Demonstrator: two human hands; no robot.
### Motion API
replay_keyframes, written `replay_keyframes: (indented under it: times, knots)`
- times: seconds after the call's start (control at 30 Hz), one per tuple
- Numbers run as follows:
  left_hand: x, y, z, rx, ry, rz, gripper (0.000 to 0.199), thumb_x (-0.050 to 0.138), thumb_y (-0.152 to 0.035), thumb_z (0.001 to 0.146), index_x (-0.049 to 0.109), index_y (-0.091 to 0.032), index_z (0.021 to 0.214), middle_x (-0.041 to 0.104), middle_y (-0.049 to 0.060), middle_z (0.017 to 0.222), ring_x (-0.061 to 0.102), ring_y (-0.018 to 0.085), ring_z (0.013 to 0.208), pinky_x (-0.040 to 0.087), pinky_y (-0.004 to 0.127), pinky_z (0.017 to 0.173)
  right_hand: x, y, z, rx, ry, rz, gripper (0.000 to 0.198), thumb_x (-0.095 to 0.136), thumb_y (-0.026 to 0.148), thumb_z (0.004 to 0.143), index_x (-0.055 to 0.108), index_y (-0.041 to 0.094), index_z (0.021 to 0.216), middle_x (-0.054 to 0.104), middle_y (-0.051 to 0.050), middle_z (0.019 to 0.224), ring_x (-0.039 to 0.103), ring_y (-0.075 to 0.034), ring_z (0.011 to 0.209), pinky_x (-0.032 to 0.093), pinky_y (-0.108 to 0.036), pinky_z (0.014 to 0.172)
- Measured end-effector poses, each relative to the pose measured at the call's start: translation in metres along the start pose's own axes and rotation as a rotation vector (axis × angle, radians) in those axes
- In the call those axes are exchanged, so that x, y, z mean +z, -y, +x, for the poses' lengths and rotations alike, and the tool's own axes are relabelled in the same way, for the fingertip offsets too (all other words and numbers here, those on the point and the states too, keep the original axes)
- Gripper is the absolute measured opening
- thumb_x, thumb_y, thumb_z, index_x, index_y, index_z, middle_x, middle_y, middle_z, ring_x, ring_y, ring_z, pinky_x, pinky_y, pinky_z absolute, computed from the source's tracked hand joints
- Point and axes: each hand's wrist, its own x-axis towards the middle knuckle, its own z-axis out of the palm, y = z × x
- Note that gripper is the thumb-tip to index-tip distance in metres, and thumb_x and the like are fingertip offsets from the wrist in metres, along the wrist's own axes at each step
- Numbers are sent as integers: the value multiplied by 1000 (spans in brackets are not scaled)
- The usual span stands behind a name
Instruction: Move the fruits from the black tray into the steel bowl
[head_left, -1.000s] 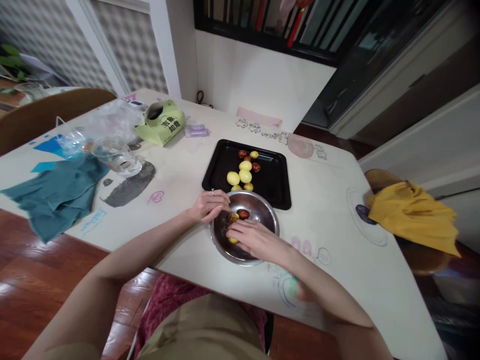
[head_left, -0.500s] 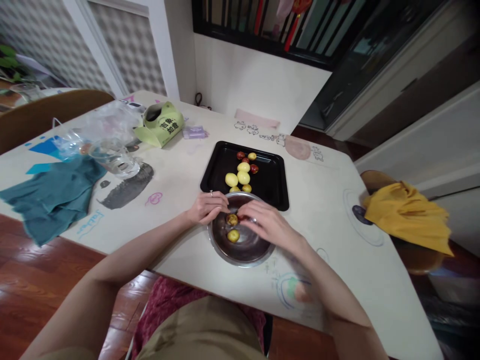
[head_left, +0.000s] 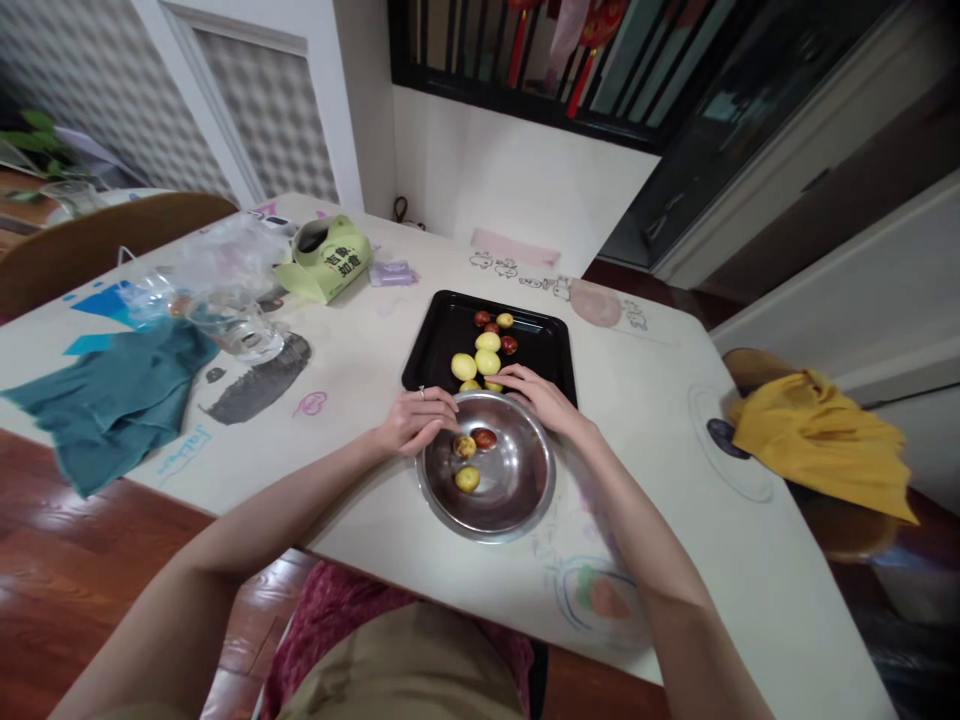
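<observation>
A shiny metal bowl (head_left: 525,500) stands at the table's near side. Inside it lie a mottled yellow-brown jujube-like fruit (head_left: 464,447), a red-brown one (head_left: 484,439) and a yellow-green one (head_left: 467,479). At the bowl's left rim, my left hand (head_left: 420,420) has its fingers bent over the edge, a ring on one finger. My right hand (head_left: 541,398) reaches past the far rim, fingers stretched out, fingertips by a small yellow fruit (head_left: 493,384) it partly hides. Beyond the bowl, a black tray (head_left: 431,345) carries several yellow and red-brown fruits (head_left: 487,361).
To the left are a teal cloth (head_left: 131,400), a clear glass (head_left: 244,330), crumpled clear plastic (head_left: 232,250), a green carton (head_left: 330,260) and a small purple packet (head_left: 393,273). A yellow cloth (head_left: 825,440) hangs over a chair at the right. Drawings mark the white table (head_left: 360,350).
My right hand has moved out of the bowl, forward to the tray's near edge, uncovering the red-brown fruit in the bowl. My left hand stays at the rim.
</observation>
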Motion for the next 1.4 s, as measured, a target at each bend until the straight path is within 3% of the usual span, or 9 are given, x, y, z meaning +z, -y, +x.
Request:
replay_keyframes:
  times: [0.2,0.47,0.7,0.87,1.07,1.2,1.4]
  knots:
    - [-1,-1,1,-7,21,-15,42,35,-20,109,77,-15,100,79,10,85,72,23,95,62,35,83,2,-1,-2,41,-44,36,34,62,24,99,70,26,133,68,-11,128,67,-28,118,56,-43,103]
    - [-2,-1,1,-19,15,-18,43,36,-20,109,78,-15,101,80,10,84,73,23,95,63,34,81,-4,3,-3,58,-88,47,29,62,21,97,71,21,125,72,-13,120,68,-30,114,56,-49,104]
    - [0,0,1,-1,10,-22,42,36,-18,108,77,-15,99,79,9,83,74,23,94,63,34,83,-37,54,-32,22,-194,11,26,63,31,103,65,25,127,73,-11,122,65,-31,116,56,-52,103]
    - [0,1,0,-1,18,-12,44,35,-20,109,78,-16,98,79,9,84,73,22,94,63,34,83,-40,95,-46,-21,5,72,15,62,23,103,64,23,117,71,-11,116,65,-28,112,57,-43,97]
    - [-2,0,0,-13,40,-18,44,35,-20,109,77,-15,99,79,10,84,73,23,95,62,35,82,-30,109,-45,28,292,31,23,66,6,94,62,21,110,70,-5,108,68,-22,101,54,-34,88]
    - [-2,0,0,-11,41,-21,43,35,-20,109,77,-15,101,79,10,84,73,23,95,62,35,83,-24,110,-43,62,350,-34,24,68,3,90,62,20,105,68,-4,106,67,-19,91,50,-30,79]
    - [-2,-1,0,-21,43,-25,43,35,-20,109,78,-16,101,80,9,85,73,23,96,62,35,84,-18,111,-41,94,345,-89,24,71,3,89,61,20,103,69,-4,105,68,-21,92,50,-31,78]
